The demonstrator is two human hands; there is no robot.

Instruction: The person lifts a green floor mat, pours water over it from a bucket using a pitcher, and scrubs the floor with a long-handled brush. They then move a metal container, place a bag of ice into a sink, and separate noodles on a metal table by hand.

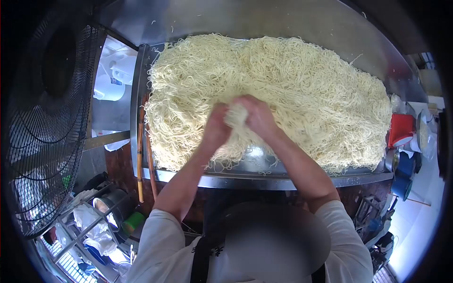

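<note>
White short sleeves and dark apron straps of the person fill the bottom of the view, and from them two bare forearms reach forward over the front edge of the long stainless steel worktop (255, 181).

Both hands meet a little behind this front edge, near its middle. The left hand (214, 127) and the right hand (257, 115) are each closed, fingers pressed together, pinching between them a small bundle of noodle strands (236, 114). This bundle hangs together with the big heap of thin pale yellow noodles (302, 89), which covers the worktop almost from the left edge to the right edge. Just under the wrists a bare patch of steel shows.

I judge that the hands are separating one portion from the heap. To do it well, the grip should be light, because such thin strands break or press into a lump easily. It seems better to lift and shake the bundle loose than to pull it sideways, since the strands are tangled with the heap.

Two long wooden sticks (140, 155) lie along the left edge, a red plastic container (401, 129) stands beside the right edge, and a black wire fan guard (47, 118) is well apart on the left.
</note>
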